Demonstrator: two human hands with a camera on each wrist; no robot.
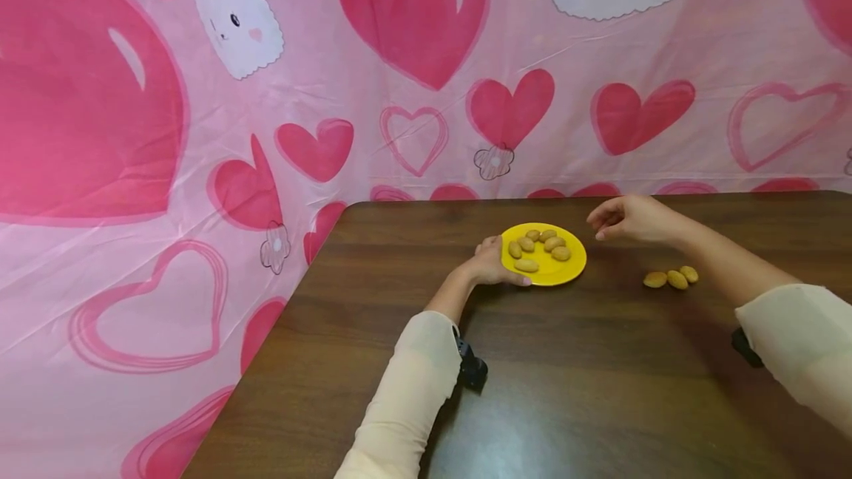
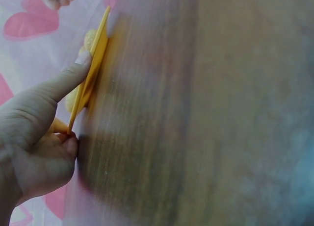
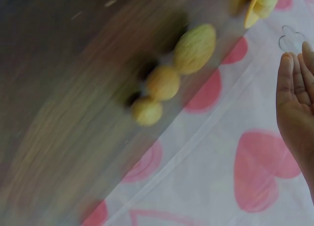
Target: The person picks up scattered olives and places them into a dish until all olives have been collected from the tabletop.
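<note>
My left hand (image 1: 491,263) holds the left rim of a round yellow plate (image 1: 566,272), and in the left wrist view the thumb (image 2: 73,71) lies along the plate's edge with the other fingers at its lower side. Several golden-brown oval pieces (image 1: 527,265), like small puffed puri shells, lie on the plate. To the right of the plate my right hand (image 1: 632,219) hovers over the table, fingers loosely bent, holding nothing. Three more such oval pieces (image 1: 677,279) sit in a row on the tabletop, nearer than the right hand; the right wrist view shows them close up.
Both hands work over a dark brown wooden table (image 1: 373,361). Behind it and along its left side hangs a pink cloth (image 1: 319,58) printed with hearts and white animal faces. A small black wrist camera (image 1: 472,368) is strapped to the left sleeve.
</note>
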